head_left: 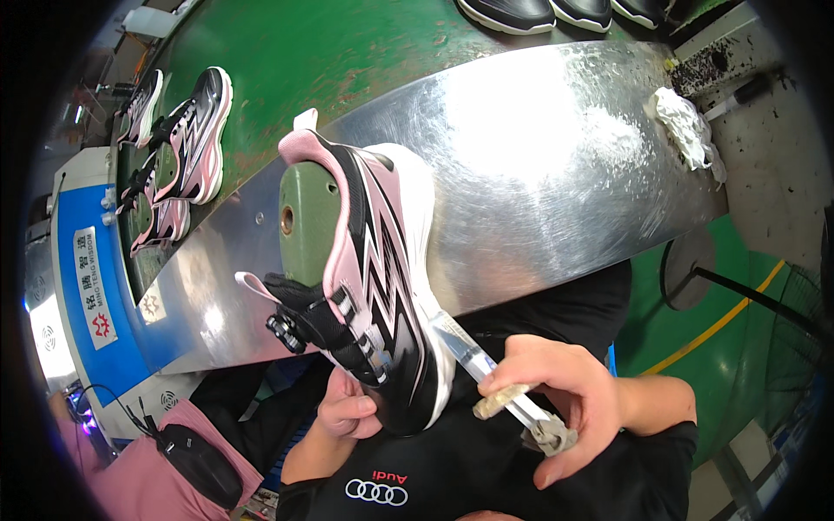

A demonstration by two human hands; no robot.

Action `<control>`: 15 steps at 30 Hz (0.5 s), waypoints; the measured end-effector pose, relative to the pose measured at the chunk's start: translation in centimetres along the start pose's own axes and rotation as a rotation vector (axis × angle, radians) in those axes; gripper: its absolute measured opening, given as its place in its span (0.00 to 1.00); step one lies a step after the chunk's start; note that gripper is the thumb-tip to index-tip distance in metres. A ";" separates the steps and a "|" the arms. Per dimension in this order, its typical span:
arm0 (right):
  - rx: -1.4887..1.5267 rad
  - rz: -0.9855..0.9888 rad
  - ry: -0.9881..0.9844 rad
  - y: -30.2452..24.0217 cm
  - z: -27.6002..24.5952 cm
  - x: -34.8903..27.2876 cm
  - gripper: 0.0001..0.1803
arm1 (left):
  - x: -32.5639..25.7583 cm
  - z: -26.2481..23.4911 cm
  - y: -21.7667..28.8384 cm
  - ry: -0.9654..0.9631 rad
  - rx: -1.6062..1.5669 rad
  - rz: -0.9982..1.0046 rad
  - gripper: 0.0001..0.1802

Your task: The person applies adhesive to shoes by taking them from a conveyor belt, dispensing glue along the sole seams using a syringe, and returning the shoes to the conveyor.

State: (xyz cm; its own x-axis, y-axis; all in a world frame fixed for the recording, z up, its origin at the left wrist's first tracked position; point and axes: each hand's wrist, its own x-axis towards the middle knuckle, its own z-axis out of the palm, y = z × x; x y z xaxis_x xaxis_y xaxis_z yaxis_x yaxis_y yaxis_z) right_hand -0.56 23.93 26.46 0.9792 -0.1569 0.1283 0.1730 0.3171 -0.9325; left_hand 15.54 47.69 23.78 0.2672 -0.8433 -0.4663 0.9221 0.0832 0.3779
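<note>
A pink and black sneaker [395, 260] with a white sole stands in front of me, toe pointing toward my body. A green shoe last [304, 226] fills its opening. My left hand [347, 406] grips the sneaker by its toe end, fingers closed at its left side. Between the fingers of my right hand [565, 386] is a slim flat tool [462, 346], partly see-through, with a pale shaft. Its tip meets the edge of the white sole. A tan wrap [504, 401] and a crumpled grey piece [552, 434] show at the fingers; what they are is unclear.
A shiny metal plate [539, 200] lies beneath the shoe, beside a green work surface [365, 61]. Several pink and black sneakers [204, 139] stand at left, black shoes [512, 13] at the far edge. A white rag [686, 130] lies right. A black pouch [201, 464] is lower left.
</note>
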 end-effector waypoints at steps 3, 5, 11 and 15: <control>-0.049 0.006 -0.045 -1.9 -0.1 -0.5 0.40 | 0.8 -0.2 -0.5 -0.115 -0.095 -0.084 0.45; -0.044 0.009 0.011 -2.6 0.5 -1.1 0.41 | 1.2 0.4 -1.0 -0.094 -0.125 -0.103 0.45; -0.171 0.069 -0.005 -6.3 1.0 -3.0 0.42 | 4.1 1.5 -1.5 -0.246 -0.229 -0.329 0.30; -0.265 0.075 -0.002 -8.1 1.2 -4.6 0.42 | 6.1 2.8 -1.8 -0.236 -0.184 -0.466 0.20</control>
State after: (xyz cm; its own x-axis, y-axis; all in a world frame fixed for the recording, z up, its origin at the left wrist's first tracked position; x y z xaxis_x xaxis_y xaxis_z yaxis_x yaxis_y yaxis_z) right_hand -6.36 23.21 33.83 0.9885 -0.1407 0.0554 0.0660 0.0721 -0.9952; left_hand 14.73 40.90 22.50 -0.2316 -0.9075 -0.3505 0.9670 -0.2540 0.0185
